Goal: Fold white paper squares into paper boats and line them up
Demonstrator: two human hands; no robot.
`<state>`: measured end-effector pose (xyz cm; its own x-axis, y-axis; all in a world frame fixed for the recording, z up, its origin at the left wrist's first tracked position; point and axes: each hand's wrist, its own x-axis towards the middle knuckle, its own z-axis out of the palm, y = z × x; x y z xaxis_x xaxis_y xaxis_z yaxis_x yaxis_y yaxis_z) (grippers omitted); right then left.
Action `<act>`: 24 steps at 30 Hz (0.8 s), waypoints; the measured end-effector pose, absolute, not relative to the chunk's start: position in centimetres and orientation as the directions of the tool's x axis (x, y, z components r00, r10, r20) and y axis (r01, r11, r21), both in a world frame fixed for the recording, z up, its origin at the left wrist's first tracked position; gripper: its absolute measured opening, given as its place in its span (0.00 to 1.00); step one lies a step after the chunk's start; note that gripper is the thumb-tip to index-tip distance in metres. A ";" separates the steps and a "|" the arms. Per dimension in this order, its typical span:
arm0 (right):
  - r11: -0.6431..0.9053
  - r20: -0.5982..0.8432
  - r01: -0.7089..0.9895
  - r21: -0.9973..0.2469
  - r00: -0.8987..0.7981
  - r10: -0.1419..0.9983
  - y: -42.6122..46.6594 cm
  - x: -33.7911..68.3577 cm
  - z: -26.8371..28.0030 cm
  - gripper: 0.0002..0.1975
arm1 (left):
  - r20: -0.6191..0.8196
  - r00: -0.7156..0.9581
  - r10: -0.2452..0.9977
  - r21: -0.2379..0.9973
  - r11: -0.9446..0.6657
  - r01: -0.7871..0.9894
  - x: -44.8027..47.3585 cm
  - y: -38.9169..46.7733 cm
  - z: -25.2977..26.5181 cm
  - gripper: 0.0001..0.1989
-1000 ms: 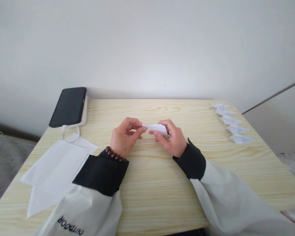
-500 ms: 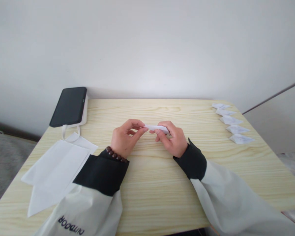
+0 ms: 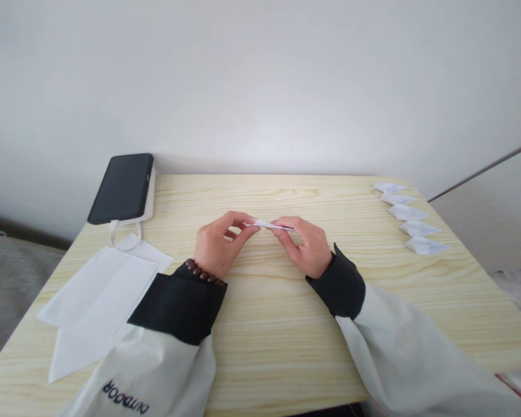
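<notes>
A narrow strip of folded white paper is stretched between my two hands above the middle of the table. Thumb and index finger of my left hand pinch its left end. My right hand grips the other end, thumb below and fingers on top, so part of the paper is hidden. The folded paper is seen nearly edge-on and looks thin. Off to the right, several folded white paper boats lie in a row along the table's edge.
White paper sheets lie overlapping at the left, partly under my left sleeve. Behind them, a black-screened device rests on a white box with a looped white strap. The wooden table meets a pale wall.
The folded paper has turned between my fingers, from showing a broader white face to lying almost edge-on. My right fingers have shifted slightly along it toward the left hand.
</notes>
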<state>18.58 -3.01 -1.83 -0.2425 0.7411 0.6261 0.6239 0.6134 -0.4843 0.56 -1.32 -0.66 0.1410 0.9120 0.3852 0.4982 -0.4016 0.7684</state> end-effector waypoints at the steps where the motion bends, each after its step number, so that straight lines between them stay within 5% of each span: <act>1: 0.611 0.631 0.631 -0.478 -0.237 0.739 -3.0 18.6 -1.9 0.06 | 0.405 0.155 0.901 0.753 -0.424 0.504 0.5 -1.3 -0.6 0.08; 11: 0.680 0.680 0.633 -0.371 -0.313 0.662 -2.8 18.8 -2.2 0.06 | 0.611 0.308 0.729 0.483 -0.651 0.586 -0.1 -0.8 -1.3 0.05; 18: 0.720 0.682 0.623 -0.305 -0.385 0.622 -2.5 19.0 -2.2 0.06 | 0.468 0.238 0.851 0.722 -0.523 0.454 0.1 -0.9 -1.1 0.05; 24: 0.670 0.655 0.646 -0.366 -0.333 0.678 -2.6 18.9 -1.9 0.05 | 0.300 0.127 0.945 0.916 -0.323 0.239 0.4 -0.8 -1.0 0.10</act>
<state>18.86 -2.62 -1.93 -0.3327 0.6784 0.6550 0.6461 0.6699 -0.3657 0.36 -0.82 -1.00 0.1272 0.9453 0.3003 0.2389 -0.3231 0.9157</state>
